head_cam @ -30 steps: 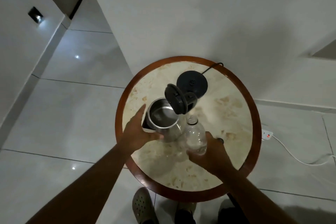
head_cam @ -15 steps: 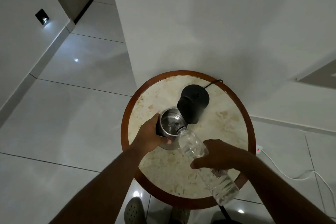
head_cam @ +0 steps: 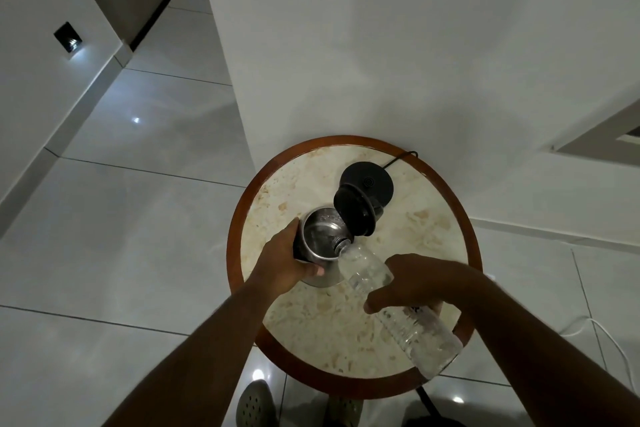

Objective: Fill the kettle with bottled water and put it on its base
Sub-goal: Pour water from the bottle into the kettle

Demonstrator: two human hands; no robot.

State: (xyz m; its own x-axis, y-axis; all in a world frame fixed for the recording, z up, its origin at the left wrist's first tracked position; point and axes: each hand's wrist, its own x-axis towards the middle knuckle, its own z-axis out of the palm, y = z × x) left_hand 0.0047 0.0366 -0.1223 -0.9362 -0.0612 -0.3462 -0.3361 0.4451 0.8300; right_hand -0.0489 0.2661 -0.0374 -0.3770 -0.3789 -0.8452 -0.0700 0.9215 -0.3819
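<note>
Kettle: one steel kettle (head_cam: pixel 320 239) is seen at frame centre on the round desk (head_cam: pixel 433 225), its black lid (head_cam: pixel 354 214) tipped open.
Bottle: one clear bottle (head_cam: pixel 398 308) is tilted, its mouth set over the kettle's rim.
Base: one black base (head_cam: pixel 372 182) lies just above the kettle, apart from it, partly hidden by the lid; a cord (head_cam: pixel 401 158) runs from it.
Left hand (head_cam: pixel 285 265): fingers are wrapped around the kettle's side.
Right hand (head_cam: pixel 419 282): fingers are curled around the bottle.
Surroundings: tiled floor (head_cam: pixel 121 218), one wall light (head_cam: pixel 68 41) upper left, shoe (head_cam: pixel 254 404) at bottom edge.
</note>
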